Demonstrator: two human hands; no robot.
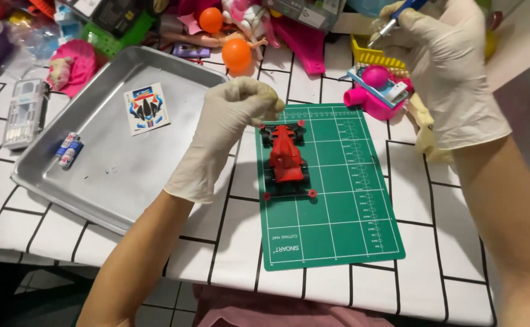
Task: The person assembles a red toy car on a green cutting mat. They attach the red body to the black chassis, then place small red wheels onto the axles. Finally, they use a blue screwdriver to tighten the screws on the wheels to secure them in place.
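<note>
A red toy race car (287, 158) with black wheels sits on a green cutting mat (331, 224) in the middle of the table. My left hand (235, 115), in a pale latex glove, hovers just left of the car's far end with the fingers curled shut; nothing shows between them. My right hand (437, 66), also gloved, is raised at the upper right and grips a blue-handled screwdriver (392, 21) with its tip pointing down-left.
A metal tray (107, 175) at left holds a sticker sheet (146, 108) and two small batteries (68, 149). A grey tool case (24, 112) lies left of it. Pink toys (377, 91), orange balls (236, 54) and clutter fill the far edge.
</note>
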